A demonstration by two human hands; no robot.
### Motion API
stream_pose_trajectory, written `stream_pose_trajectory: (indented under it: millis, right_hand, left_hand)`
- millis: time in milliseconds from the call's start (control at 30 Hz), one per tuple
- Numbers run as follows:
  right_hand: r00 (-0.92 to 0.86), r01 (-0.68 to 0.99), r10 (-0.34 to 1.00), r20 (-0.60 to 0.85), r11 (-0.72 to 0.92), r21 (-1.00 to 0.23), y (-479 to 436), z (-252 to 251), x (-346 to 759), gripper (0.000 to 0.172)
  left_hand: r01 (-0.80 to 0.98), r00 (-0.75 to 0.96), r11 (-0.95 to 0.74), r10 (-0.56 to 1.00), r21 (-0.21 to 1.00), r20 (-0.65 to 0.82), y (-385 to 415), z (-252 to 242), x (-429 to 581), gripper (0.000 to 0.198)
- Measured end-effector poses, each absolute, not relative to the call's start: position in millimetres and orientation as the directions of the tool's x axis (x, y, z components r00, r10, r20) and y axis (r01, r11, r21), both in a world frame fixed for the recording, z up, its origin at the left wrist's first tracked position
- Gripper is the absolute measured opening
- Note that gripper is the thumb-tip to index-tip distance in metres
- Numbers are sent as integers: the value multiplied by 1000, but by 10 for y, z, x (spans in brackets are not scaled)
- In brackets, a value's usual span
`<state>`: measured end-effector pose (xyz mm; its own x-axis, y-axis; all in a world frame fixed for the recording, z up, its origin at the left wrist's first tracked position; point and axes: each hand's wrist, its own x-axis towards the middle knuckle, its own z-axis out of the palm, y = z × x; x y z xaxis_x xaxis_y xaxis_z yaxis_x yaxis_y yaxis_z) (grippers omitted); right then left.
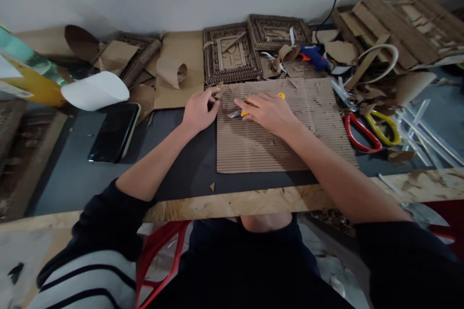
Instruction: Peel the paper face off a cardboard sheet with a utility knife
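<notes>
A sheet of corrugated cardboard [290,154] lies ribbed side up in front of me, its surface dotted with small torn bits. My right hand [270,113] is closed around a yellow utility knife [245,112], whose blade points left, low over the sheet. At the sheet's upper left edge, my left hand [199,112] has its fingers curled in towards the thumb; whatever they pinch is too small to make out. Just behind the sheet sits a decorated cardboard frame [232,79], with a second cardboard frame [279,46] to its right.
Red-and-yellow-handled scissors [362,136], clear glue sticks [422,130] and a blue glue gun [313,58] lie to the right. A phone [114,133], a white paper roll [94,91] and a bottle [36,60] are on the left. Stacked cardboard pieces [395,29] stand back right.
</notes>
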<state>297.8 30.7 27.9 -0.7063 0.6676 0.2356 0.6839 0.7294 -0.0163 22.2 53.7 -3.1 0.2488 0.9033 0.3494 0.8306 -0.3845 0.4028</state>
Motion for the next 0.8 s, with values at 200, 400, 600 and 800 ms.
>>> stream_pose_trajectory:
  millis: [200,400,600,800]
  right_hand:
    - [-691,709,691,214,705,9,272,311,2903,43]
    - [-664,722,704,252,691,-29,259,315,2829,38]
    - [-648,735,722,244,677,-51,288,311,2890,36]
    - [-653,722,720,234,685,-94,317,298,2874,36]
  left_hand:
    - [773,244,-365,926,518,289,571,-25,191,35]
    - [758,280,-400,913,515,296,598,-29,187,31]
    - [791,326,-439,892,427,314,590,-29,217,19]
    - [787,297,-418,902,453,314,592,-36,229,19]
